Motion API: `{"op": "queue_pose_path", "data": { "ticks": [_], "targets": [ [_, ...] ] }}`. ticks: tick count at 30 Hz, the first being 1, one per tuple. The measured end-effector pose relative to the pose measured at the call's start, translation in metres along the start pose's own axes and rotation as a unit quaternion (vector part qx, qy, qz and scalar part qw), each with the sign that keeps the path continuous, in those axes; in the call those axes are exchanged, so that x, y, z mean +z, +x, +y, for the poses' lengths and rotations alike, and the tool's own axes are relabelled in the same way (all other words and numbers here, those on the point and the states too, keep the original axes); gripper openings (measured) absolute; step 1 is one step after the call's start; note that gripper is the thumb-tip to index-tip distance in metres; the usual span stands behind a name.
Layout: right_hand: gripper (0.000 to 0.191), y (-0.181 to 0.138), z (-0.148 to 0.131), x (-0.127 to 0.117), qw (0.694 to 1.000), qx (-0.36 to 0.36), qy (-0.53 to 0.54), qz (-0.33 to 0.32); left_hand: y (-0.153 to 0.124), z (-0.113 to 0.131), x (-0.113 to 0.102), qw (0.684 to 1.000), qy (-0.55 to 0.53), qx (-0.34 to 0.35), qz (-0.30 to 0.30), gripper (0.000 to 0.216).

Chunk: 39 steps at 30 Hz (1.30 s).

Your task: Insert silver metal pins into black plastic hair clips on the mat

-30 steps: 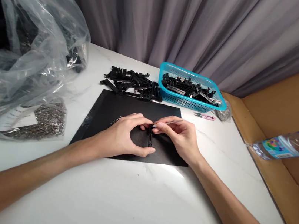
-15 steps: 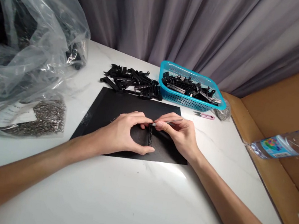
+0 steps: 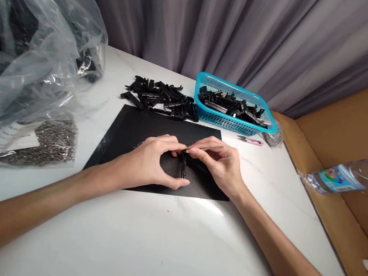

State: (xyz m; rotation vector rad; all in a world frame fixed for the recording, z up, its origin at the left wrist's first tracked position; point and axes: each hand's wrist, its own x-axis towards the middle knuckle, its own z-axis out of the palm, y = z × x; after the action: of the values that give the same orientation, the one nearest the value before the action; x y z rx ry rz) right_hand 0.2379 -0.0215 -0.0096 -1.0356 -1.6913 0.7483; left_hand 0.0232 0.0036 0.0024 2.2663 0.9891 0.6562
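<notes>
Though clear of left hand (image 3: 148,158), black parts (image 3: 162,99) beside basket (image 3: 226,121).

I am holding a part (image 3: 184,165) over the mat (image 3: 158,127), my left hand (image 3: 148,158) curving around its left side, my right hand (image 3: 220,162) keeping a tool (image 3: 213,148) at its far end. Behind the mat a pile of parts (image 3: 160,97) is lying on the table (image 3: 142,233), left of the filled basket (image 3: 220,126). Snips (image 3: 254,141) are resting before the basket. To my left, a bag of bits (image 3: 57,137) is lying before a larger bag (image 3: 56,45); far right, a bottle (image 3: 344,178) is lying by the cardboard (image 3: 363,118). A curtain (image 3: 188,18) is hanging behind.
</notes>
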Motion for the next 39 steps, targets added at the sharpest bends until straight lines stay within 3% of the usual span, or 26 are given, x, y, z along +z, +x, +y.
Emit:
{"op": "queue_pose_path", "data": {
  "ticks": [24, 32, 39],
  "targets": [
    [0.016, -0.0023, -0.0039, 0.0077, 0.998, -0.042, -0.048, 0.017, -0.0001, 0.0018, 0.0001, 1.0, 0.017, 0.012, -0.001, 0.043],
    [0.025, -0.0018, 0.0, 0.0067, 0.995, 0.06, 0.081, 0.017, -0.0009, 0.0013, -0.0008, 1.0, 0.001, -0.005, 0.01, 0.049],
    [0.017, -0.0012, 0.0025, 0.0015, 0.995, 0.049, 0.082, 0.017, -0.0022, -0.0044, -0.0007, 1.0, 0.004, 0.006, 0.009, 0.054]
  ]
}}
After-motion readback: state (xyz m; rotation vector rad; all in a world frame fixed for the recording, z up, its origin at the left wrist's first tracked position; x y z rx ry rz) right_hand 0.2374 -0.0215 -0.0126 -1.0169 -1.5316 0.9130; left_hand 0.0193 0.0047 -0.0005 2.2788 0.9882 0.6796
